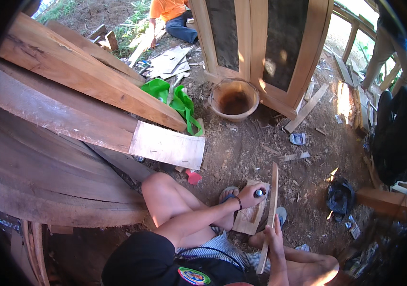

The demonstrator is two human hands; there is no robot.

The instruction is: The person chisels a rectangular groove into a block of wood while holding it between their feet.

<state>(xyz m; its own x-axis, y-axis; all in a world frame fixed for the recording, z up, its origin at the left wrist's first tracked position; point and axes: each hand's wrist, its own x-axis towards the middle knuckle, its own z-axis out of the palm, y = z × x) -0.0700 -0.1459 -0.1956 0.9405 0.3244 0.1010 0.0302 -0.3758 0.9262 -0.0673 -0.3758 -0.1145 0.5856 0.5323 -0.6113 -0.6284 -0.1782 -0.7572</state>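
Observation:
My left hand (250,196) is closed around a short, dark tool with a pale round end (259,193); its kind cannot be made out. My right hand (274,237) grips a long, thin wooden strip (273,190) near its lower part, and the strip stands slanted, its far end pointing away from me. Under and beside my left hand, a flat wooden board with a rectangular recess (247,225) lies between my sandalled feet. The strip passes just to the right of that board. My bent legs lie on either side.
Thick planks (89,78) jut in from the left, one bearing a pale board (167,144). Ahead are a basin (234,101), a green bag (180,102) and a panelled wooden door (251,43). A black plastic bag (340,196) lies right. Two people are farther off.

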